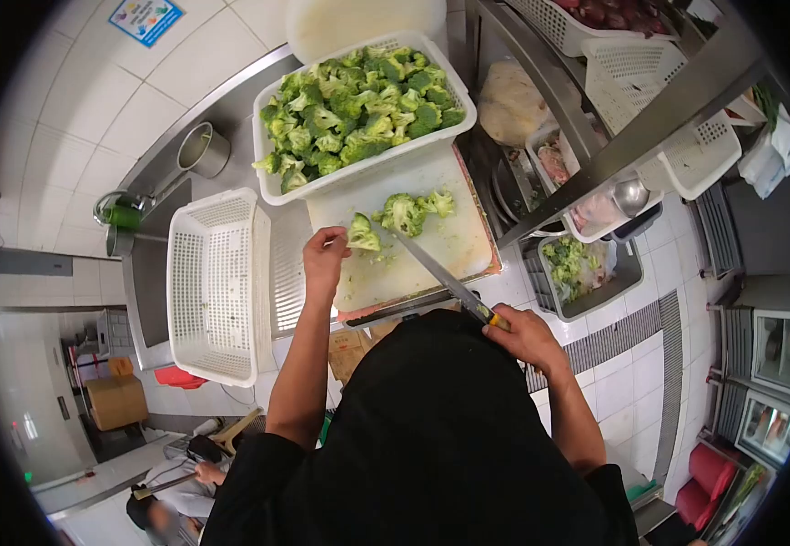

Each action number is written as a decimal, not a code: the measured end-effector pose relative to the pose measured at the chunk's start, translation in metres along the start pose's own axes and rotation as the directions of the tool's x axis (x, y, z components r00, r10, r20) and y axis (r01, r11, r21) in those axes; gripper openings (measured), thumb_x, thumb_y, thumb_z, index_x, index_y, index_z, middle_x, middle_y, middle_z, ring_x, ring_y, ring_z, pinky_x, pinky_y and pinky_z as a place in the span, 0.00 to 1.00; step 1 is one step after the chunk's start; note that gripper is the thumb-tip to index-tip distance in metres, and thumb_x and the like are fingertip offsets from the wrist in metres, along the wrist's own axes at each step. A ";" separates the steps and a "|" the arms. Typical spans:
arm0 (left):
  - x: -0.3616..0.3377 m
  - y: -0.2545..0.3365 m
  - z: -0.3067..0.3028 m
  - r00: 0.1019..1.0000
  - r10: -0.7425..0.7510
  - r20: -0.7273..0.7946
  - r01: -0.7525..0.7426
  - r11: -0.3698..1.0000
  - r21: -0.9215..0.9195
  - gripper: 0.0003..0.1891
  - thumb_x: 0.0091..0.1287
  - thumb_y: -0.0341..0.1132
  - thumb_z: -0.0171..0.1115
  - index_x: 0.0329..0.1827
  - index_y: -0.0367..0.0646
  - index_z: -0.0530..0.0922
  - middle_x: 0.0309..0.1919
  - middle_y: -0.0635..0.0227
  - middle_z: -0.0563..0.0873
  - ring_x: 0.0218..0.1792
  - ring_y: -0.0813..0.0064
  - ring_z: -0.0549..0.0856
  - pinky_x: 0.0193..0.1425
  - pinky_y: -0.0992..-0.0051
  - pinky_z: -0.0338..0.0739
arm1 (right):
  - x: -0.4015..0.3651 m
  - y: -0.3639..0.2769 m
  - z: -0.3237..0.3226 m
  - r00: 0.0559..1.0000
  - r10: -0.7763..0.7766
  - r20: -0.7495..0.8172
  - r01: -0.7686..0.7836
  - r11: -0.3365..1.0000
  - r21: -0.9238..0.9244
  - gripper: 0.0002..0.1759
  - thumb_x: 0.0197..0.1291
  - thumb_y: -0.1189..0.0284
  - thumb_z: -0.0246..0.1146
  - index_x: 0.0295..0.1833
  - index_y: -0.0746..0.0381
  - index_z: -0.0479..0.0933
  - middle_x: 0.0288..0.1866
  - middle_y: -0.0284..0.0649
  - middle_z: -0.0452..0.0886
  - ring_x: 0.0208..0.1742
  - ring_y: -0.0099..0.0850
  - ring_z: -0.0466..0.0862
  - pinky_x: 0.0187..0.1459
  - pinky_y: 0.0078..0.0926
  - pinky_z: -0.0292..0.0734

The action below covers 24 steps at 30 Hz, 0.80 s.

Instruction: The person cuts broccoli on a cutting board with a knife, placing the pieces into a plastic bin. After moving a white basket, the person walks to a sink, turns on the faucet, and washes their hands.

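Observation:
My left hand (325,257) is at the left side of the white cutting board (395,278), its fingers curled and pinched at the edge of a small broccoli floret (364,233). In my right hand (531,338) is a knife (440,274) with a yellow and black handle, held at the board's near right. The blade slants up and left across the board, its tip close to a larger piece of broccoli (403,215). A smaller broccoli piece (440,203) lies to the right of that one. Green crumbs are scattered over the board.
A white basket heaped with broccoli florets (349,114) stands behind the board. Left of it is a perforated white basket (216,282) by the sink. A grey bin with broccoli scraps (586,271) sits low on the right, under a metal shelf frame (636,136). Another person (176,482) is at lower left.

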<state>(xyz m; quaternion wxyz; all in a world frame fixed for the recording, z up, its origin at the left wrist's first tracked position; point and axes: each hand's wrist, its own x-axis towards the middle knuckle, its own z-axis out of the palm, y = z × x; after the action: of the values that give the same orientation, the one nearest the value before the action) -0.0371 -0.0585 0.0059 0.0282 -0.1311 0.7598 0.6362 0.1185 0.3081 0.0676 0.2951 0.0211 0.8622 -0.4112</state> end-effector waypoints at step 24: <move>-0.025 -0.033 -0.027 0.957 0.287 -0.035 -0.226 0.818 0.529 0.24 0.65 0.38 0.72 0.64 0.42 0.82 0.58 0.52 0.82 0.51 0.54 0.85 0.54 0.63 0.83 | 0.029 -0.070 -0.003 0.994 -0.046 0.104 0.079 0.938 -0.337 0.19 0.70 0.54 0.63 0.52 0.58 0.76 0.42 0.55 0.87 0.50 0.60 0.85 0.53 0.56 0.77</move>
<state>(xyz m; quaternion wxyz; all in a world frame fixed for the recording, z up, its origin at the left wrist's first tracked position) -0.0017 -0.0859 -0.0154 -0.0663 -0.0508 0.9142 0.3965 0.0737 0.2578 0.1026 0.3214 -0.0769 0.9056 -0.2659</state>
